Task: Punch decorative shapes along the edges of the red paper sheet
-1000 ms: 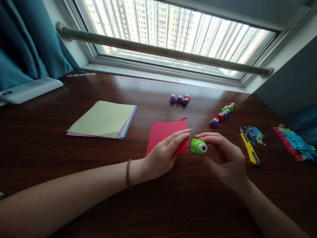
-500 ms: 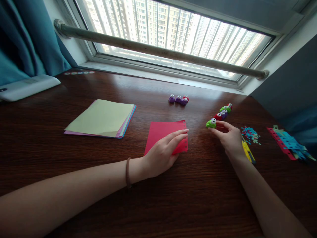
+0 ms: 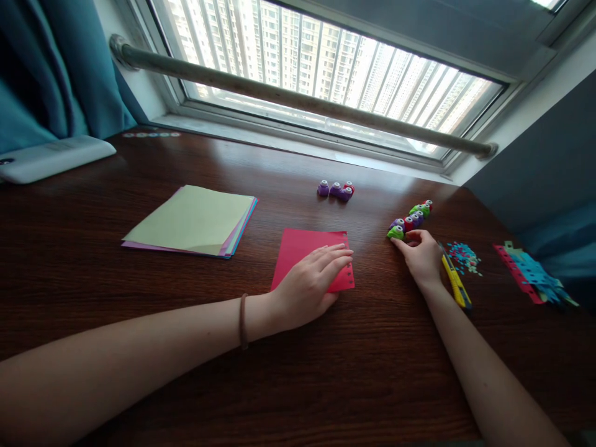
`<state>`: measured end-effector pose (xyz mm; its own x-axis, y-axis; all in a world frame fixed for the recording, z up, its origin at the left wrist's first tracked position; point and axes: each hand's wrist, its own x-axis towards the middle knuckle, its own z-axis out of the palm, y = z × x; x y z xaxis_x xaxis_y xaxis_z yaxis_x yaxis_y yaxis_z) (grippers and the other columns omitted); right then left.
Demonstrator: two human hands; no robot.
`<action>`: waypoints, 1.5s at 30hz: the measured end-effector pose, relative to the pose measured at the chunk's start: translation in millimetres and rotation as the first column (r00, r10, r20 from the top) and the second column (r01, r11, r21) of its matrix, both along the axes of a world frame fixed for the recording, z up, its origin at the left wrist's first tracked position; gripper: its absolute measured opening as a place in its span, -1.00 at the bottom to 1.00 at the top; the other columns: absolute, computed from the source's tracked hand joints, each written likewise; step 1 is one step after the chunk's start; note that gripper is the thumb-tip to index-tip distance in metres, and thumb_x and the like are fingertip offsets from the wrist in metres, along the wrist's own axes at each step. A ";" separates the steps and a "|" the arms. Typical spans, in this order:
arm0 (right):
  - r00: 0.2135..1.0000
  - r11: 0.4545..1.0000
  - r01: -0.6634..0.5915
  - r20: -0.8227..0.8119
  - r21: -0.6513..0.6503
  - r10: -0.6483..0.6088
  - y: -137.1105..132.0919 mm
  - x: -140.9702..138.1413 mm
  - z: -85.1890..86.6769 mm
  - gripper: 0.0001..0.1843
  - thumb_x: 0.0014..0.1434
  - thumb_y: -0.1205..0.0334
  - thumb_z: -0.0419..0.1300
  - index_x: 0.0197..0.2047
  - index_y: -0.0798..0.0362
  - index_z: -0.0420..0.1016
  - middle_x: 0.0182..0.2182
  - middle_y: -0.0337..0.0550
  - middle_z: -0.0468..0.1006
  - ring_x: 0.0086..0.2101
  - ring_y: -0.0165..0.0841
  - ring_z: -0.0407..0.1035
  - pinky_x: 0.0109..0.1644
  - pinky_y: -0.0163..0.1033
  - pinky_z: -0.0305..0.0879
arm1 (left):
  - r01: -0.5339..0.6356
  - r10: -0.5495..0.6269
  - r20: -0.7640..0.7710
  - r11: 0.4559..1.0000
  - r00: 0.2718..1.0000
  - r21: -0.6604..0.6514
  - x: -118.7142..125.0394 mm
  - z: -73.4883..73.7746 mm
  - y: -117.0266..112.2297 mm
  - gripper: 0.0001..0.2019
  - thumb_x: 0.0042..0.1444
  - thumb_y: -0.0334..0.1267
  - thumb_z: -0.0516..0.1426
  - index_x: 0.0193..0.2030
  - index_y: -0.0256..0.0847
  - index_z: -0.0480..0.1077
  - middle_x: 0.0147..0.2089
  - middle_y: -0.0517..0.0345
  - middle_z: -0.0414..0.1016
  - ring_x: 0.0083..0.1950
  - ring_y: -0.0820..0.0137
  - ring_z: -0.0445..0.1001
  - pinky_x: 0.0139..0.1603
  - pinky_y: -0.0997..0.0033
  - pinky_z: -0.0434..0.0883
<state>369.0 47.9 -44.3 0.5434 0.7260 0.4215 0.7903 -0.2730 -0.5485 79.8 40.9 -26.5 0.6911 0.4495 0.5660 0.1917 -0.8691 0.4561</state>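
My left hand (image 3: pixel 307 280) lies flat, fingers stretched out, on a red sheet of paper (image 3: pixel 300 245) with a row of punched holes along its right edge. My right hand (image 3: pixel 423 253) is curled at the near end of a row of small craft punches (image 3: pixel 416 216). Its thumb and forefinger pinch the green punch (image 3: pixel 395 233), which stands on the wooden table (image 3: pixel 195 347) at the row's end.
A stack of coloured paper (image 3: pixel 193 220) lies to the left. Three more punches (image 3: pixel 336 189) sit near the window. A yellow utility knife (image 3: pixel 455 280), paper confetti (image 3: pixel 462 255) and punched paper strips (image 3: pixel 533 273) lie to the right. A white device (image 3: pixel 56 158) rests at far left.
My right hand has carried the green punch from beside the red sheet to the near end of the row of punches. My left hand has stayed on the red sheet.
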 end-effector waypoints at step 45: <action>0.388 0.620 -0.782 -0.734 0.058 0.557 -46.2 -83.9 39.9 -0.80 0.04 0.15 0.28 -0.39 0.11 0.40 -0.42 -0.24 0.44 -0.42 -0.45 0.28 -0.35 -0.35 0.22 | -0.087 0.092 -0.061 0.993 0.994 0.083 0.1 0.9 -0.2 -0.69 0.12 -0.16 0.19 -0.09 -0.31 0.32 -0.08 -0.07 0.43 0.06 0.17 0.33 0.10 0.14 0.28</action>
